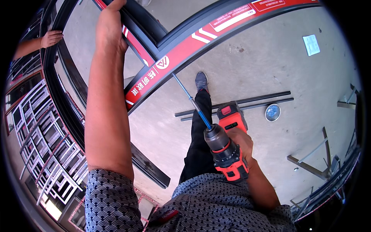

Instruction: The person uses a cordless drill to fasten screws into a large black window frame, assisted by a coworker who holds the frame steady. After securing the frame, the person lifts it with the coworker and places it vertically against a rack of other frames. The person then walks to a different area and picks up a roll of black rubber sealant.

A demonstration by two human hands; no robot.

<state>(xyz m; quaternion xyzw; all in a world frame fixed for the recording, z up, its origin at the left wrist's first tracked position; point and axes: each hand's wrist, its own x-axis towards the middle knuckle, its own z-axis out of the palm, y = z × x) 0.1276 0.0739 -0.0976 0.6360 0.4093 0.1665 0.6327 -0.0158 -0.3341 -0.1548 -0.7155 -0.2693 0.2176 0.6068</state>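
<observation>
My right hand (pixel 241 141) is wrapped round the grip of a red and black cordless drill (pixel 228 156). A long blue-sleeved driver bit (pixel 203 116) runs from its chuck, with a long screw (pixel 181 86) at the end. The screw's tip meets or nearly meets the lower edge of a dark metal frame (pixel 179 54) covered by red printed film. Up at the frame's crossbar, my left hand (pixel 110 29) grips the profile, its fingers partly hidden behind it and cut off by the picture's top edge.
Another person's hand (pixel 51 38) holds a dark frame at the far left. On the floor lie two dark metal strips (pixel 247 101), a round bowl of small bluish pieces (pixel 273 112) and a paper sheet (pixel 311 45). Metal lattice panels (pixel 50 143) stand at left; metal brackets (pixel 309 168) lie right.
</observation>
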